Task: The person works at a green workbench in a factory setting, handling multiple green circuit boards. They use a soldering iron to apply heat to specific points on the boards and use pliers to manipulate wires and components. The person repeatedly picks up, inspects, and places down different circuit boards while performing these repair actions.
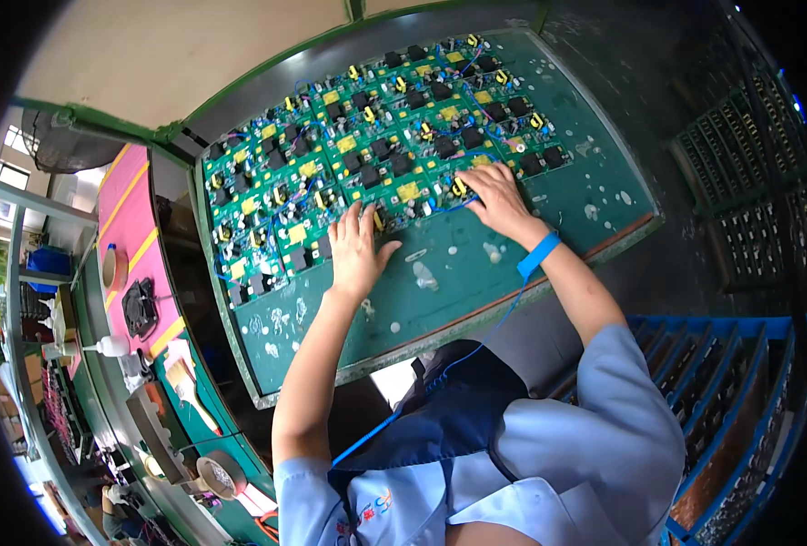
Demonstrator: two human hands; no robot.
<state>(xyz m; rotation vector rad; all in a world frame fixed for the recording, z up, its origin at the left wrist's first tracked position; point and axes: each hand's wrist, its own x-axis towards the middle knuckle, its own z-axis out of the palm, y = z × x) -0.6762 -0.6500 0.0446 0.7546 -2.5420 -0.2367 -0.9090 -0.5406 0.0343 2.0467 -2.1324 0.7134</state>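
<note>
Green circuit boards (360, 187) with black blocks, yellow transformers and blue wires lie in rows on a green-topped bench (440, 264). At the near edge of the rows, my left hand (356, 255) rests with fingers stretched forward and thumb held apart; its fingertips reach the board edge. My right hand (499, 198) lies farther right, fingers extended over a board's near edge beside a yellow transformer (459, 187). Neither hand visibly lifts anything. A blue wrist strap (538, 256) with a coiled cord circles my right wrist.
To the left, a side bench with a pink mat (129, 214) carries a roll of tape (113, 268), a white squeeze bottle (110, 346), a brush (185, 387) and a round tub (220, 475). Blue slotted racks (722, 329) stand at lower right. The bench has a raised rim (595, 247).
</note>
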